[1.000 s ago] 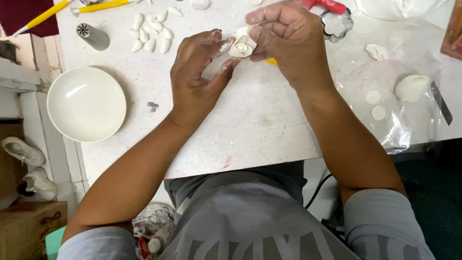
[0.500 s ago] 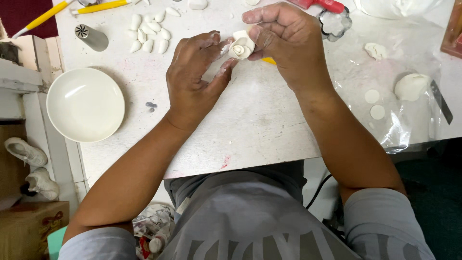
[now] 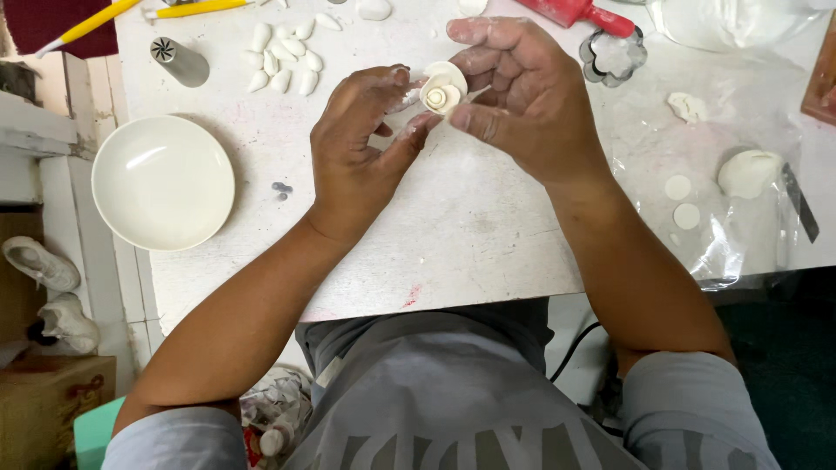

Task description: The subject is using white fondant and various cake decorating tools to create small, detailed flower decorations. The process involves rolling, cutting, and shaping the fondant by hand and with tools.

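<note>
White and flour-dusted, the worktop [image 3: 453, 226] carries an empty white bowl [image 3: 163, 183] at my left, a cluster of small shaped white paste pieces [image 3: 283, 57] beyond it, and a flower-shaped metal cutter [image 3: 614, 57] at my right. Above the surface, between both hands, sits a small white paste rose [image 3: 441, 90]. My left hand [image 3: 361, 148] pinches its base with thumb and fingertips; my right hand [image 3: 518, 96] curls round it, fingertips closed on the outer petal. Step in hand, as I judge it: wrapping petals. Any further pressing calls for light, even pressure.
</note>
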